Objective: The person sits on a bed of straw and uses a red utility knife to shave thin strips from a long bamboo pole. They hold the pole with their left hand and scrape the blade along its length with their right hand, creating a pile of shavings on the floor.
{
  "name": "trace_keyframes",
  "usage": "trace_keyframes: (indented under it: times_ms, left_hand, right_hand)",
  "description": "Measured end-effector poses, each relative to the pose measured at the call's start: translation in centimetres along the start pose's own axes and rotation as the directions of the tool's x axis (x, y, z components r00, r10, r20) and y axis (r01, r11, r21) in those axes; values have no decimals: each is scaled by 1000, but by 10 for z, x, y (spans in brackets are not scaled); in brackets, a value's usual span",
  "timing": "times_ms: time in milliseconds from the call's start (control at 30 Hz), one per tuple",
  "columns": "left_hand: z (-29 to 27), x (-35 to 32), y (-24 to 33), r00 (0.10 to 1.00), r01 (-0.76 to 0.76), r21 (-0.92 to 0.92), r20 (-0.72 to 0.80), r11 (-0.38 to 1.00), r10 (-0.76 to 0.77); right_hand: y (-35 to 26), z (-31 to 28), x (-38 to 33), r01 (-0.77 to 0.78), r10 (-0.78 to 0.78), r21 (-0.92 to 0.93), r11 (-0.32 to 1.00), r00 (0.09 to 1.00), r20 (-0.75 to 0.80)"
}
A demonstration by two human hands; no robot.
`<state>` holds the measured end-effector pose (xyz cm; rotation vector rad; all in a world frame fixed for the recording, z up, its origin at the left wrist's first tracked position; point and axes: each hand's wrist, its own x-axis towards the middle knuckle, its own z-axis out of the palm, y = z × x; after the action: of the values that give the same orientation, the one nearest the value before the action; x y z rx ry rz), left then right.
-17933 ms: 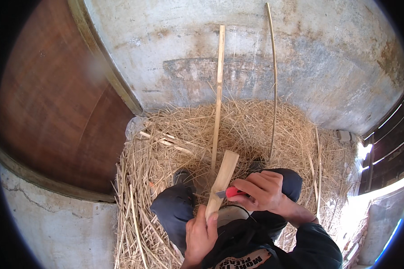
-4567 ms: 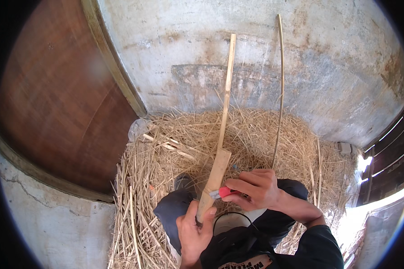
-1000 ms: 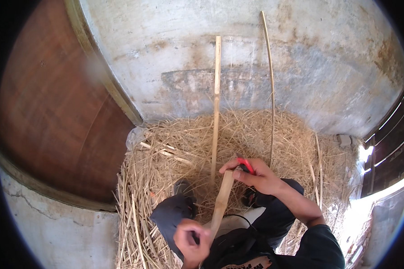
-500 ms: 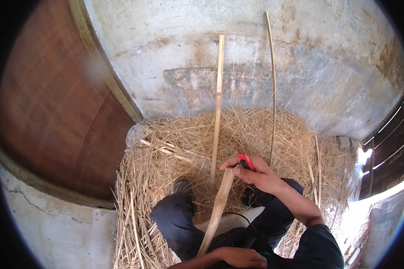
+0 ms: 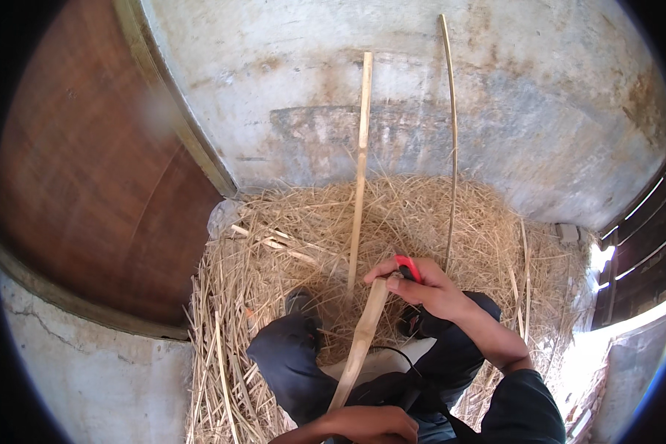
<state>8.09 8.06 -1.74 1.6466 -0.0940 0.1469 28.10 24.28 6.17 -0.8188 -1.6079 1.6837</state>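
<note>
A pale split bamboo strip (image 5: 362,342) slants up from my lap, with its upper end by my right hand (image 5: 426,286). That hand is closed around a tool with a red and black handle (image 5: 408,268); its working end is hidden, at the tip of the strip. My left hand (image 5: 381,423) is at the lower edge, fingers curled. Its wrist crosses in front of the strip's lower part, so the strip's near end is hidden. Whatever is inside the left fingers does not show.
Straw and bamboo shavings (image 5: 288,222) cover the floor around my feet. Two long bamboo strips, a wider one (image 5: 362,148) and a thin one (image 5: 452,133), lean on the concrete wall (image 5: 274,66). A brown door panel (image 5: 89,163) stands at the left.
My left hand has shifted a little left and upward. My right hand, with the red and black tool, stays at the strip's upper end.
</note>
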Motion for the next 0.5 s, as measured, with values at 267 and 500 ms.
trace_keyframes:
  times_ms: [267, 500]
  left_hand:
    - [-57, -36, 41, -48, 184, 146, -986, 972, 157]
    - [-36, -44, 0, 472, -149, -485, -801, 862, -369]
  right_hand:
    - [1, 1, -3, 38, -45, -106, 994, 997, -62]
    - [8, 7, 0, 155, -191, -244, 957, 972, -136]
